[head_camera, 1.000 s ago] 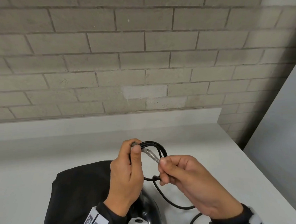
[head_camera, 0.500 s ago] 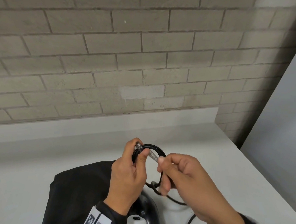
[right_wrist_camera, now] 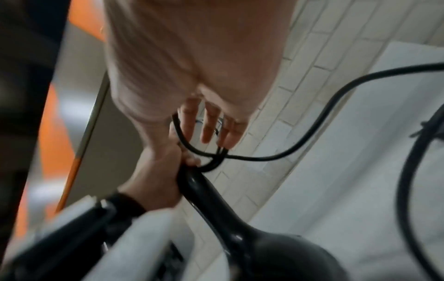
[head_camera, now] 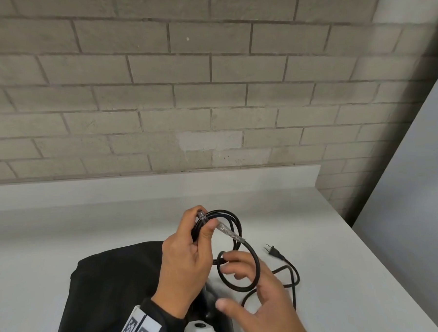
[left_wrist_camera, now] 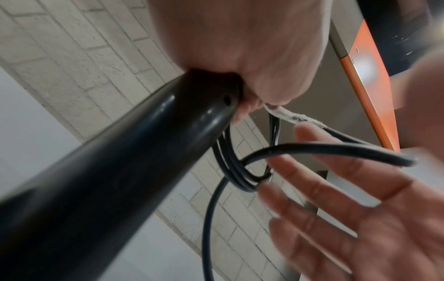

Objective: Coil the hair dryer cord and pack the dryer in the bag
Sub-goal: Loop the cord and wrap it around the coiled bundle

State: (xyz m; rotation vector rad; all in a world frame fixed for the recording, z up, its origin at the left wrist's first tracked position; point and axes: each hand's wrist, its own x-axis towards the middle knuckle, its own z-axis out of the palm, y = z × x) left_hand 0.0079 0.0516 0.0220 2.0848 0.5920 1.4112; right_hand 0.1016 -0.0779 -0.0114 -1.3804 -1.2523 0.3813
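— Hands first. What are they doing?

— The left hand (head_camera: pixel 189 248) is wrapped tight around the handle end of the black hair dryer (right_wrist_camera: pixel 240 224) and also pins some loops of the black cord (head_camera: pixel 239 266) with its thumb. The right hand (head_camera: pixel 258 298) has its fingers (left_wrist_camera: pixel 319 190) spread and loose; one cord loop lies over them, but they are not squeezing it.

— Are the hands close?

— Yes, near each other, above the white table (head_camera: pixel 345 273).

— Where is the rest of the cord?

— It trails down onto the table, and the plug (head_camera: pixel 274 251) lies flat there, to the right.

— And the bag?

— The black bag (head_camera: pixel 113 293) lies on the table under the left arm. The dryer is not inside it.
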